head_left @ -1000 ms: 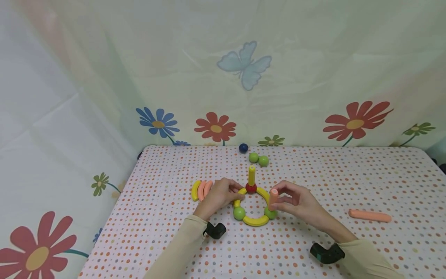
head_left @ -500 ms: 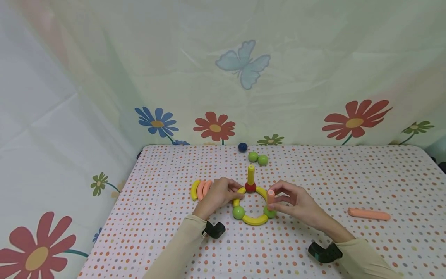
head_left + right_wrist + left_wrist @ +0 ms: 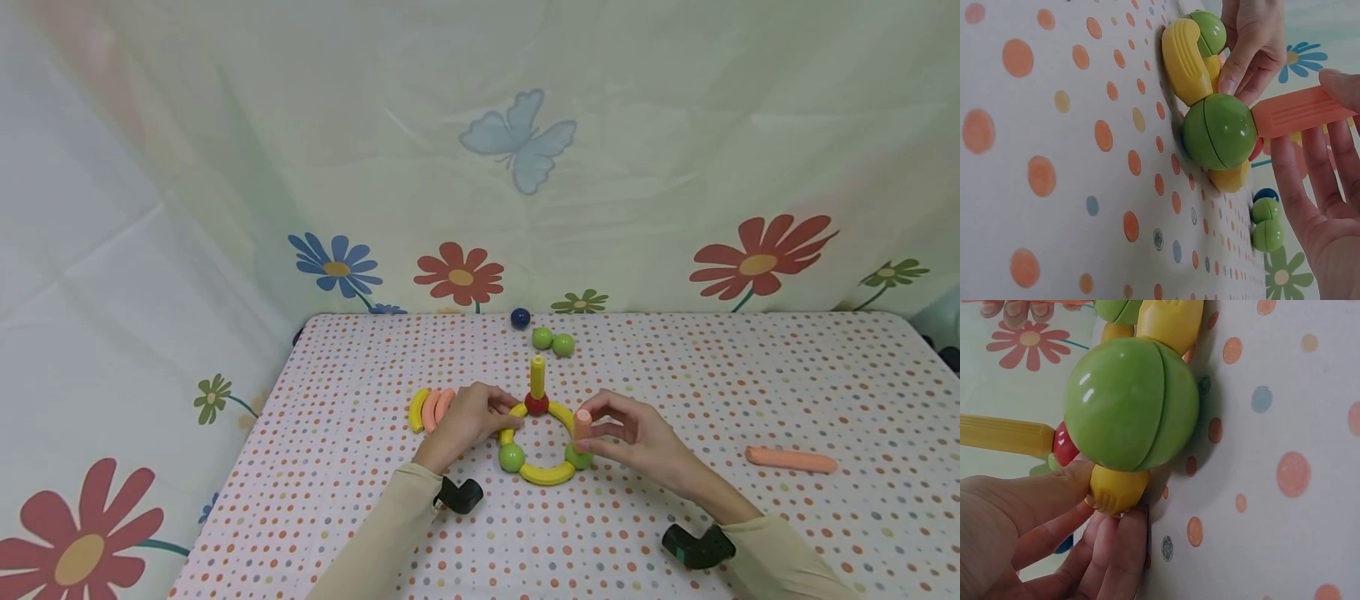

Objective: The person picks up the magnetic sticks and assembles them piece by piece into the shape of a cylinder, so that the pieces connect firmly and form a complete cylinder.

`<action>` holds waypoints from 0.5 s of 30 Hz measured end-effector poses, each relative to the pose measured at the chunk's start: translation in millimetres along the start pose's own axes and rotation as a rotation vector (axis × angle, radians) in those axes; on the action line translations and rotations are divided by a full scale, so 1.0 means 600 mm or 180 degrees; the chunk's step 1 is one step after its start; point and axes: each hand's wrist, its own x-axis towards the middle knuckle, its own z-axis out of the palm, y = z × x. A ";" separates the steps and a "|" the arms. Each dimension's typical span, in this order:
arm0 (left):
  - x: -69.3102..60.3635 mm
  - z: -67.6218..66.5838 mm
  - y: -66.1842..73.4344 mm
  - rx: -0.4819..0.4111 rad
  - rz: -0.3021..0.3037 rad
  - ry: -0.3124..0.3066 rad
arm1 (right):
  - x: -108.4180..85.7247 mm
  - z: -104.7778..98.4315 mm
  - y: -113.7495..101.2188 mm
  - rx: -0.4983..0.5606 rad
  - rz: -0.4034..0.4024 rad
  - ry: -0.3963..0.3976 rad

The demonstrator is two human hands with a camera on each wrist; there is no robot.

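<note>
A ring of yellow curved bars (image 3: 547,475) joined by balls lies on the table. My left hand (image 3: 467,421) pinches the ring's left yellow bar (image 3: 1117,487), just behind the left green ball (image 3: 1129,403). At the back of the ring a straight yellow stick (image 3: 537,377) stands upright on a red ball (image 3: 536,404). With thumb and fingers, my right hand (image 3: 637,431) grips a straight orange stick (image 3: 1304,114). Its lower end touches the right green ball (image 3: 1219,131), and it stands roughly upright there.
Left of the ring lie a yellow curved bar (image 3: 417,411) and two orange curved bars (image 3: 431,410). Two green balls (image 3: 552,341) and a dark blue ball (image 3: 520,317) sit near the back edge. Another orange stick (image 3: 791,459) lies at the right.
The orange stick in my right hand has straightened and come down slightly onto the right green ball. My left hand keeps its hold on the yellow bar.
</note>
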 end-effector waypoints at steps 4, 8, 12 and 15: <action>0.000 -0.001 0.000 -0.0031 -0.0003 -0.0016 | 0.000 0.000 0.002 0.0008 -0.0038 0.0016; -0.001 0.000 -0.001 -0.0069 -0.0015 -0.0016 | -0.001 0.001 0.003 0.0042 -0.0033 0.0019; -0.001 0.000 -0.001 -0.0080 -0.0042 -0.0006 | -0.004 -0.005 0.002 -0.0091 -0.0098 0.0147; -0.001 -0.001 -0.001 -0.0092 -0.0035 -0.0008 | -0.010 -0.023 -0.006 -0.0261 -0.0176 0.0278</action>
